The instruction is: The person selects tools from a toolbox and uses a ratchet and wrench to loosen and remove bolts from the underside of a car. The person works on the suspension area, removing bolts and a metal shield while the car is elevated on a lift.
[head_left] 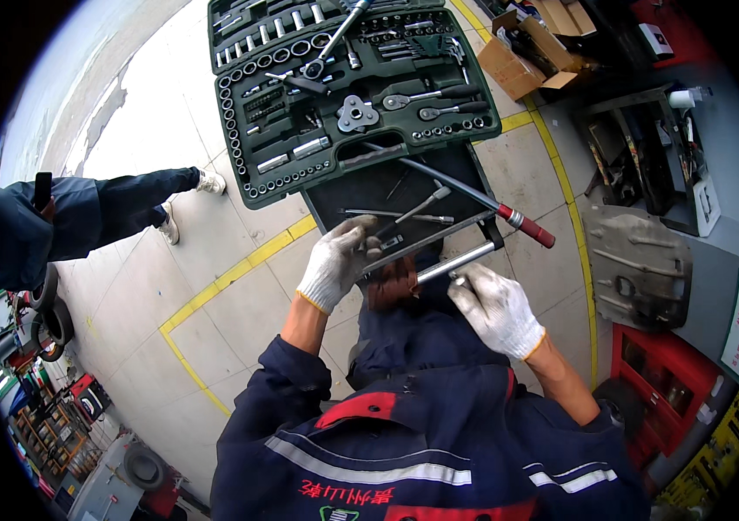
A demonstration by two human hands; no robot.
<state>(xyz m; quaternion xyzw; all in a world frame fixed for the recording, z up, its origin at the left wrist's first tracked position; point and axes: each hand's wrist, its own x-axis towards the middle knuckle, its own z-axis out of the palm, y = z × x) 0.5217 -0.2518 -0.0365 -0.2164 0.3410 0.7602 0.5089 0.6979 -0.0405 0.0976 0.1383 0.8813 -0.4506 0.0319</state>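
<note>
Both my hands wear white work gloves with grimy fingers. My left hand (341, 258), fingers curled, is at the near left edge of a dark cart tray (343, 200). Whatever it may hold is hidden. My right hand (495, 306) is closed, its thumb and fingers together beside the cart's silver handle bar (456, 263); I cannot make out anything in it. On the tray lie a slim metal bar (391, 214), a tool with a metal shaft (426, 205) slanting toward my left hand, and a long red-handled wrench (508, 216) jutting over the right edge.
Beyond the tray lies an open green socket set case (361, 87), with a ratchet (334, 43) on top. A person (56, 217) stands at left. Cardboard boxes (526, 65), a metal plate (639, 267) and a red cabinet (660, 382) are at right. Yellow lines (248, 260) mark the tiled floor.
</note>
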